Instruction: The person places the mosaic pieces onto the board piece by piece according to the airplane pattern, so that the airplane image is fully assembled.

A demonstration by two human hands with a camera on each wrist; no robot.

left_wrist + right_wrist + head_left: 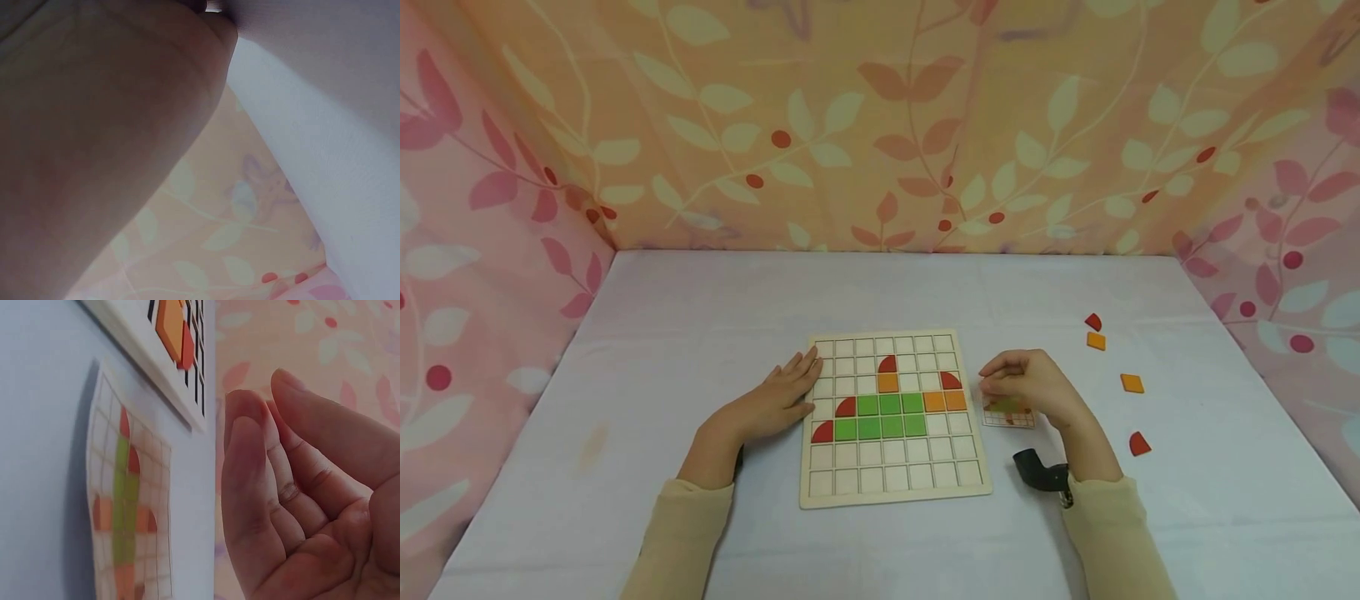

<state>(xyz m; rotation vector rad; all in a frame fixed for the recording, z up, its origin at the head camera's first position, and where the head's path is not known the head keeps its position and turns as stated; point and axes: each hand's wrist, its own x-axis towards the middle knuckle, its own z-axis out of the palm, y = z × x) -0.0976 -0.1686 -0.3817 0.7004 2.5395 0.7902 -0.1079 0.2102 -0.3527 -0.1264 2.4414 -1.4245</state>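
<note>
A pale wooden grid board (895,480) lies on the table, with two rows of green squares (892,427), orange squares (954,401) and red quarter-circle pieces (823,432) set in its cells. At the board's left edge rests my left hand (778,395), fingers straight and fingertips on the rim. In the left wrist view only the shaded underside of that hand (106,125) shows. My right hand (1026,383), fingers loosely bent and holding nothing, hovers by the board's right edge over a pattern card (1009,420). The card's printed grid (156,500) shows a coloured figure in the right wrist view.
Loose pieces lie right of the right hand: a red quarter circle (1093,322), an orange square (1096,341), an orange piece (1132,383) and another red quarter circle (1139,443). A black wrist device (1041,472) sits by the right wrist. Leaf-patterned cloth (880,125) walls the table.
</note>
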